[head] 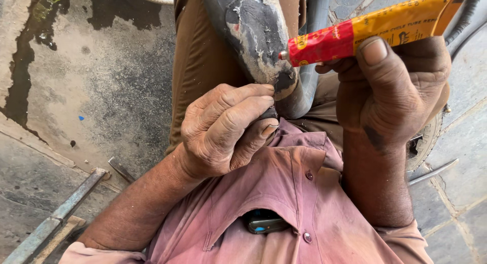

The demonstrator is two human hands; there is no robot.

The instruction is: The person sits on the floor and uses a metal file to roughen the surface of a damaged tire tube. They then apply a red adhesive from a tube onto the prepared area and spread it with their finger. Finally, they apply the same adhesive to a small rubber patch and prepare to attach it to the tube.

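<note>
Rubber inner tube (261,36), dark, roughened grey-white patch; draped over brown-trousered knee, directly above left hand, long axis running up and away from it. Pink shirt (284,203), buttoned, below both hands; dark object in pocket. Right hand (393,91), closed around yellow-and-red glue tube (365,30); glue tube lying up-right to down-left, metal nozzle touching or just off scuffed patch, cannot tell which. Left hand (223,129), fingers curled narrow, pinching inner tube's lower edge between thumb and forefinger, a small dark ribbed piece beside fingertips. Left hand nearer to rubber; nozzle just above and right of left fingertips. Metal bar (56,218), grey, well left of left forearm on stained concrete floor (101,91).
</note>
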